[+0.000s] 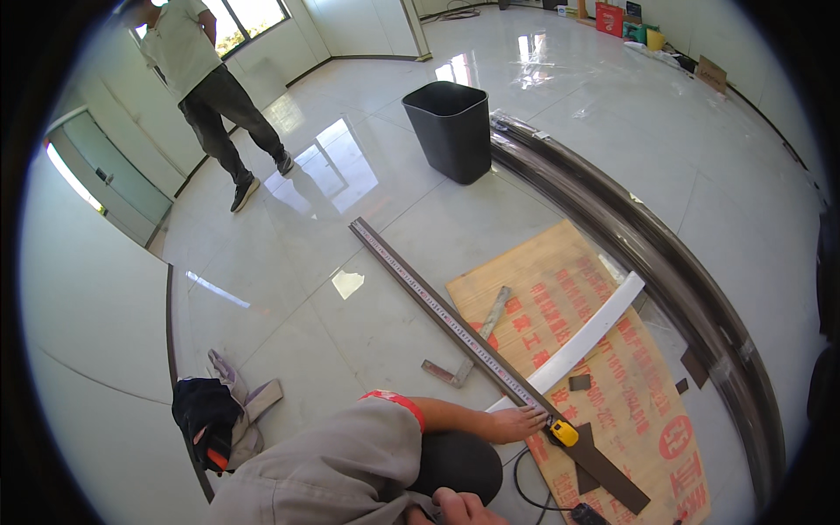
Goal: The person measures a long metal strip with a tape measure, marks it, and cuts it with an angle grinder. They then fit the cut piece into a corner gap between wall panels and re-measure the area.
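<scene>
My left hand (pixel 518 424) lies with its fingers flat across a long dark brown trim strip (pixel 623 486), pressing on a tape measure's pulled-out blade (pixel 437 306). The yellow tape measure case (pixel 563 432) rests on the strip just beyond my fingertips. The blade runs along the strip toward its far end. At the bottom edge, close to my body, my right hand (pixel 468 507) is closed with curled fingers; whatever is inside is hidden. A metal angle piece (pixel 451 374) and a flat metal bar (pixel 495 313) lie on either side of the strip.
Printed brown board (pixel 643 385) lies under a white strip (pixel 595 332) and small dark offcuts (pixel 580 382). Long dark profiles (pixel 700 302) curve along the right. A black bin (pixel 451 131) stands ahead. A bag (pixel 210 420) sits left; a person (pixel 227 114) stands far left.
</scene>
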The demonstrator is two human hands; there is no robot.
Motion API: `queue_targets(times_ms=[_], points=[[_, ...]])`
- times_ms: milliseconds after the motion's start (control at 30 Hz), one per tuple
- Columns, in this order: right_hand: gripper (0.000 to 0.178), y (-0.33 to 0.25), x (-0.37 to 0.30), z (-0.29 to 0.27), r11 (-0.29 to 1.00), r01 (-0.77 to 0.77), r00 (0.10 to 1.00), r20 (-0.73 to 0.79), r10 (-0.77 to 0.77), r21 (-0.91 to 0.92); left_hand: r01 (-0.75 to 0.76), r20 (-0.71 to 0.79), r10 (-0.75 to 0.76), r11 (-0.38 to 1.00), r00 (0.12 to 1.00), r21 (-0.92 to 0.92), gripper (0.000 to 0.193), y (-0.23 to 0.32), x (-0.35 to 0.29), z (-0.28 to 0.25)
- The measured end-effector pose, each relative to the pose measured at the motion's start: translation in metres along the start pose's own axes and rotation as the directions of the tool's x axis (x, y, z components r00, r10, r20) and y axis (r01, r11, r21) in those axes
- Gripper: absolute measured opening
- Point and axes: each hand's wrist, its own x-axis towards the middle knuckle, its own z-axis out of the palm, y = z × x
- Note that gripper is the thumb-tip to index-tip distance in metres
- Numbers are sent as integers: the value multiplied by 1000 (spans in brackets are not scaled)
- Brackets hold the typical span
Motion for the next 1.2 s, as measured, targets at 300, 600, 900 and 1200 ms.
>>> queue_targets(times_ms=[300,600,900,1200], points=[[9,13,-26,39,977,-142,979,167,116,160,-25,6,25,998,1000,60,55,1,4,-4],[11,19,-13,57,919,-170,961,265,75,356,-43,-70,49,995,996,88,52,-3,-3,3],[18,34,-6,77,725,-324,884,468,2,608,-3,-140,27,986,990,164,56,-7,-4,12],[15,31,6,24,783,-362,840,542,38,506,8,-50,-6,999,999,39,51,-3,1,-10]])
